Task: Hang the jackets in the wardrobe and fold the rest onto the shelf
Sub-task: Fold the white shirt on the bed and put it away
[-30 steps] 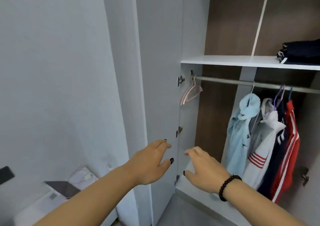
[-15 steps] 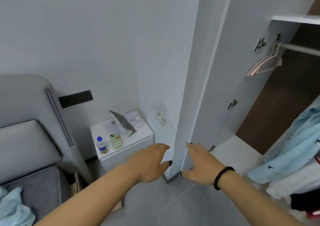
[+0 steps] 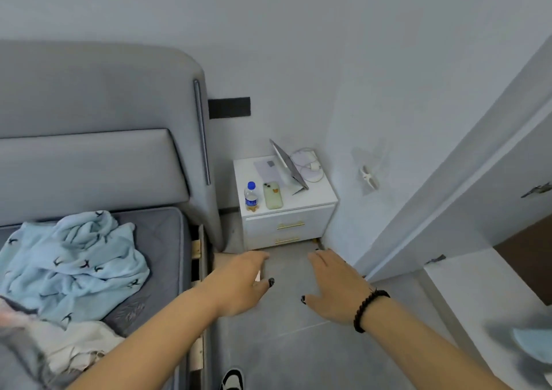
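Observation:
A crumpled light blue garment with small dark bird prints (image 3: 71, 258) lies on the grey bed (image 3: 161, 240) at the left. Below it lie a white garment (image 3: 80, 348) and a bit of pink cloth (image 3: 12, 315). My left hand (image 3: 239, 282) and my right hand (image 3: 334, 285) hover side by side over the grey floor, both empty with relaxed fingers. The open wardrobe door (image 3: 484, 186) stands at the right, and a light blue hanging garment (image 3: 534, 342) shows blurred at the lower right edge.
A white nightstand (image 3: 286, 210) stands between bed and wall, carrying a water bottle (image 3: 251, 196), a phone (image 3: 272, 195), a tablet (image 3: 288, 165) and a charger cable. The grey padded headboard (image 3: 98, 126) rises behind the bed. My shoe (image 3: 232, 379) shows on the floor.
The view has swung left and down from the wardrobe to the bed and nightstand. Both hands stay empty in front of me, side by side.

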The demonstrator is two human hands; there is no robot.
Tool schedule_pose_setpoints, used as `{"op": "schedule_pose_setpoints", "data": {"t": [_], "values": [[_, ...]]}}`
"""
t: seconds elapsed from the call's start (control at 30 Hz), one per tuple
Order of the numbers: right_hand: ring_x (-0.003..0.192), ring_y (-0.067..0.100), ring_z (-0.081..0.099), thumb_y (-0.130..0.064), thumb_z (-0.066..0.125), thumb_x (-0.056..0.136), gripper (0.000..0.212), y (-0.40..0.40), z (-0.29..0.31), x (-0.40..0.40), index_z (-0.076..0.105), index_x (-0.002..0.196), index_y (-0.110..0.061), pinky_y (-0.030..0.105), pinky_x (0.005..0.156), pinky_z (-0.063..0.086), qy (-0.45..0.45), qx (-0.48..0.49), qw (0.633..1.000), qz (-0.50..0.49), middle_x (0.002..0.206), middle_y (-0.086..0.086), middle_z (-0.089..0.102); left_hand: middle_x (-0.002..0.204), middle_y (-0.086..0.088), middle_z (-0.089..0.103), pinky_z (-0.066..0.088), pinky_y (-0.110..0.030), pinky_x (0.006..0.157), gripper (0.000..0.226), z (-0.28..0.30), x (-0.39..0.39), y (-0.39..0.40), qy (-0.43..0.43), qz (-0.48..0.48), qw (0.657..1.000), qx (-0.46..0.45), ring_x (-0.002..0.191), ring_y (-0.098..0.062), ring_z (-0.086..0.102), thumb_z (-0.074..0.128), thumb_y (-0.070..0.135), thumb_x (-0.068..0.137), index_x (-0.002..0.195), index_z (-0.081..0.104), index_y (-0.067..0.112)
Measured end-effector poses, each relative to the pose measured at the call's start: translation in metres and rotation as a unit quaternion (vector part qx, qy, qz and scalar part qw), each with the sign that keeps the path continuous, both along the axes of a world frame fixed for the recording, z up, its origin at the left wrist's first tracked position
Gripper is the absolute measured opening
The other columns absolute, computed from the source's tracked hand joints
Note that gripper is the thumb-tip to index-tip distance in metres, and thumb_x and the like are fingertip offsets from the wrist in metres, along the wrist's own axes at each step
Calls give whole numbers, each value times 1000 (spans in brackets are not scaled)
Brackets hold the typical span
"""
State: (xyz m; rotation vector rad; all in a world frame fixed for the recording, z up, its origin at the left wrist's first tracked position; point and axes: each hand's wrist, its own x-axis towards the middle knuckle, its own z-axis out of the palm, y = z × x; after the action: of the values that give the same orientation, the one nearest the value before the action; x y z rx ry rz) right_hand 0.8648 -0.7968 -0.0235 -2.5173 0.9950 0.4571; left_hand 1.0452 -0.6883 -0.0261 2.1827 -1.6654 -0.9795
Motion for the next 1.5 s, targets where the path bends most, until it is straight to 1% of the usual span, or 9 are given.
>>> {"op": "schedule_pose_setpoints", "data": {"t": [0.2, 0.47, 0.6, 0.77, 0.9, 1.03, 1.13, 1.27, 1.5], "values": [[138, 23, 22, -43, 53, 90, 64, 5, -42, 102, 29, 141, -13, 34, 113, 26, 17, 25, 997, 73, 145, 4, 31, 128, 3, 56, 48, -28, 91, 41, -44, 80, 19, 65, 80, 994, 26, 110, -14, 58, 51, 32, 98, 138, 43, 25], [139, 23, 22, -39, 52, 92, 70, 33, -95, 225, 20, 148, -12, 36, 113, 28, 65, 72, 984, 151, 151, 5, 25, 149, -4, 39, 34, -27, 106, 48, -131, 182, 81, 80, 168, 978, 97, 133, -18, 41, 46, 31, 100, 144, 35, 20], [129, 21, 32, -39, 53, 92, 59, 47, -120, 271, 31, 141, -13, 32, 105, 36, 80, 90, 975, 188, 141, 3, 34, 156, -5, 29, 24, -23, 110, 57, -188, 215, 129, 129, 269, 945, 136, 141, -19, 30, 47, 32, 100, 151, 25, 18], [137, 22, 25, -37, 48, 95, 58, 73, -155, 313, 29, 143, -13, 34, 110, 33, 113, 104, 957, 245, 147, 4, 29, 147, -14, 35, 33, -28, 103, 55, -254, 227, 195, 138, 395, 883, 214, 133, -29, 40, 50, 23, 96, 145, 32, 7], [136, 21, 27, -36, 47, 95, 58, 99, -180, 334, 27, 145, -15, 35, 109, 34, 128, 119, 945, 276, 148, 2, 28, 160, -16, 6, 32, -41, 111, 66, -288, 231, 234, 111, 444, 856, 240, 142, -37, 27, 48, 16, 94, 153, 17, 11], [132, 24, 31, -31, 45, 96, 48, 125, -196, 345, 34, 139, -12, 40, 104, 39, 159, 143, 929, 303, 144, 5, 31, 161, -3, -21, 32, -49, 111, 84, -302, 243, 248, 48, 366, 882, 294, 147, -37, 9, 45, 6, 91, 155, 0, 36], [132, 25, 31, -31, 45, 96, 43, 139, -198, 348, 39, 134, -11, 41, 104, 39, 162, 150, 921, 320, 141, 6, 34, 161, -11, 1, 33, -47, 111, 78, -310, 252, 247, -2, 369, 876, 311, 144, -36, 18, 46, 5, 92, 156, 7, 27], [131, 25, 33, -32, 47, 96, 43, 142, -189, 343, 41, 132, -10, 40, 103, 39, 158, 153, 919, 327, 140, 7, 36, 129, -15, 48, 43, -41, 98, 44, -310, 257, 242, -47, 444, 861, 246, 120, -34, 49, 52, 3, 89, 132, 56, 12], [133, 24, 32, -30, 46, 97, 47, 117, -159, 330, 35, 139, -11, 40, 106, 38, 135, 151, 932, 299, 146, 7, 31, 83, -11, 65, 35, -28, 63, 15, -247, 269, 215, -32, 530, 848, 3, 85, -32, 63, 66, 3, 82, 86, 78, 9]]}}
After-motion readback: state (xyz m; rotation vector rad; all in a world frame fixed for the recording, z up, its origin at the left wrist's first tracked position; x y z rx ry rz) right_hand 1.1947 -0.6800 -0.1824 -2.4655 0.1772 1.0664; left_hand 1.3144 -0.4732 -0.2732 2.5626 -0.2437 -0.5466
